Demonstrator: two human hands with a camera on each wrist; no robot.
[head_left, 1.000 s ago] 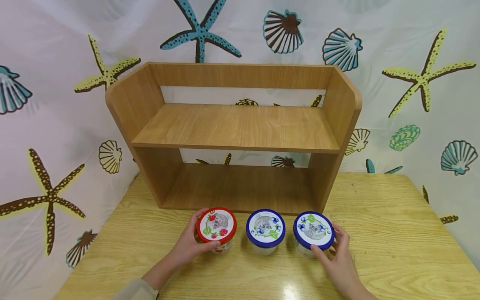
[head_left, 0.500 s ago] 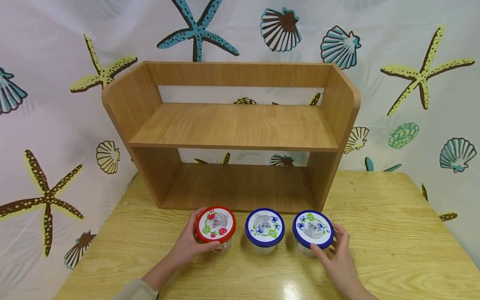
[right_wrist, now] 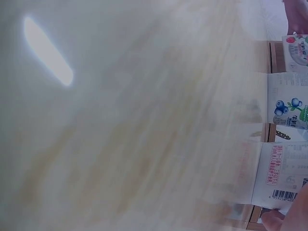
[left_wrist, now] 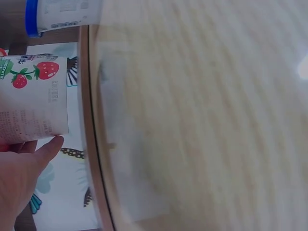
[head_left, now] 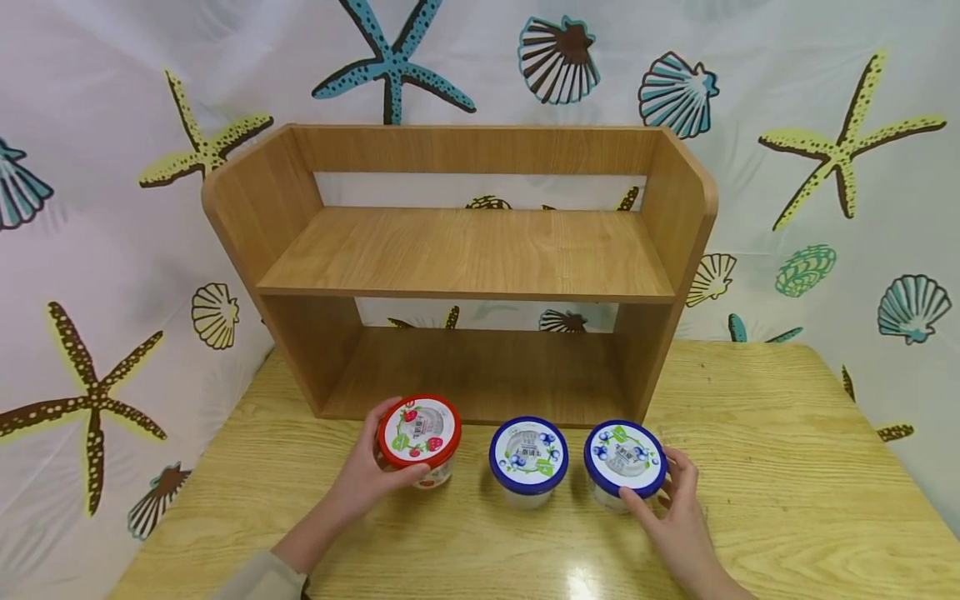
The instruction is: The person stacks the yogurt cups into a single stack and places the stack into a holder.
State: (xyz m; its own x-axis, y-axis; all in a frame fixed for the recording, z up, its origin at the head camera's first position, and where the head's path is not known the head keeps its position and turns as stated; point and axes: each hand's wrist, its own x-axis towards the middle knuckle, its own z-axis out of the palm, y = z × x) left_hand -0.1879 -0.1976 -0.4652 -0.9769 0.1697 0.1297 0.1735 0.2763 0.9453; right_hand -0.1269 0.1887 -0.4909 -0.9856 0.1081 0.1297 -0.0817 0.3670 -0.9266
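My left hand (head_left: 363, 482) grips a plastic tub with a red lid (head_left: 420, 431), thumb at the near side and fingers at the far left. Strawberries are printed on this tub's white wall (left_wrist: 36, 103) in the left wrist view, where its base is a little off the table. My right hand (head_left: 681, 531) holds the rightmost blue-lidded tub (head_left: 625, 456) by its right side; a barcode on its wall shows in the right wrist view. Between them a second blue-lidded tub (head_left: 528, 456), with blueberries printed on it, stands upright on the table, untouched.
Right behind the tubs stands a two-level wooden shelf (head_left: 465, 250), its lower board (head_left: 480, 367) close to table height. The wooden table (head_left: 780, 467) extends to both sides. A curtain (head_left: 810, 208) printed with starfish and shells hangs behind.
My left hand has raised the red-lidded strawberry tub slightly and carried it left and a bit away from me. The right hand and both blue-lidded tubs have stayed in place.
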